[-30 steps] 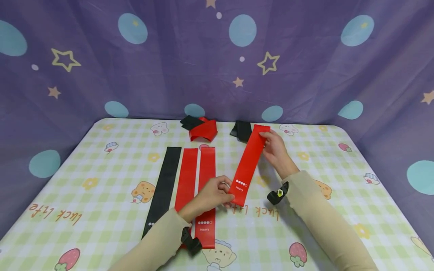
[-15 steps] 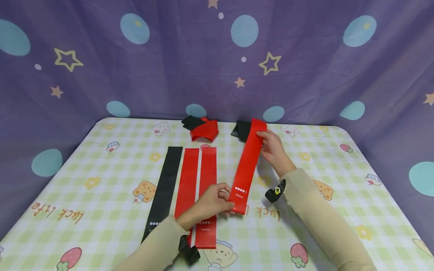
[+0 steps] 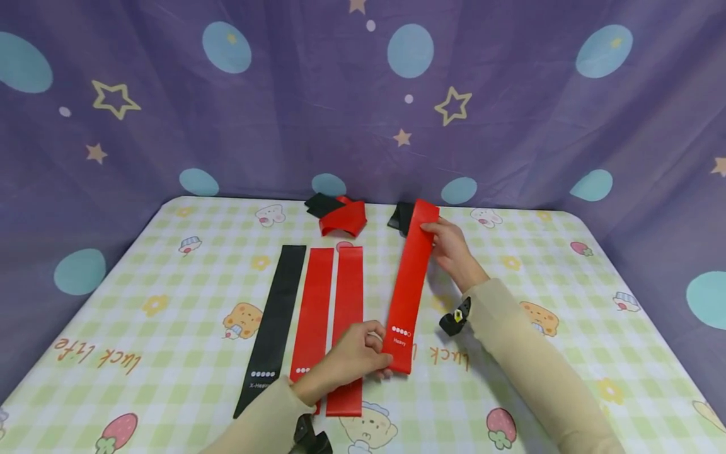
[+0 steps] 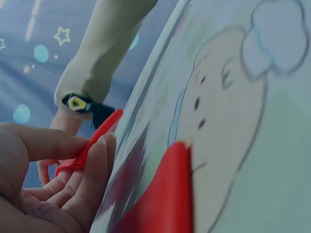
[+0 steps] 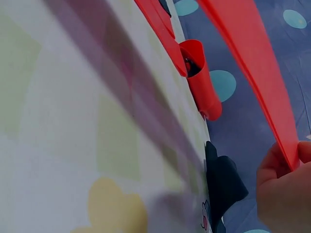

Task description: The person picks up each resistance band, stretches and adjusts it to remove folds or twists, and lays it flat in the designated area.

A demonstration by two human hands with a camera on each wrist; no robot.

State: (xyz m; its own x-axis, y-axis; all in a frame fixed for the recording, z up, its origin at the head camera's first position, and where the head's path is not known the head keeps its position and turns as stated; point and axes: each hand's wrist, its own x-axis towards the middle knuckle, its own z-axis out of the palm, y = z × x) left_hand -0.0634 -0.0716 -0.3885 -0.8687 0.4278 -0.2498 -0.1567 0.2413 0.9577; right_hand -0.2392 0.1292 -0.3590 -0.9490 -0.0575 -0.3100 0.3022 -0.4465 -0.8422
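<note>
Both hands hold a flat red resistance band (image 3: pixel 407 284) marked "Heavy", stretched out lengthwise between them. My left hand (image 3: pixel 357 350) pinches its near end between thumb and fingers; the left wrist view shows the red edge (image 4: pixel 92 148) there. Toward the far end, my right hand (image 3: pixel 452 249) grips the band by its right edge. In the right wrist view the band (image 5: pixel 257 68) is raised above the cloth and casts a shadow. Left of it lie a red band (image 3: pixel 347 284), another red band (image 3: pixel 315 284) and a black "X-Heavy" band (image 3: pixel 278 315), side by side; my left forearm partly covers the middle one.
At the back of the table lies a crumpled red band (image 3: pixel 343 219) together with a folded black one (image 3: pixel 322 204). Another folded black band (image 3: pixel 401 217) sits behind the held band, partly hidden. A checked cloth (image 3: pixel 187 353) covers the table, with a purple curtain (image 3: pixel 317 113) behind.
The held red band has shifted slightly left and toward the person, turning more upright in the head view. Both hands have moved with it and keep hold of its ends.
</note>
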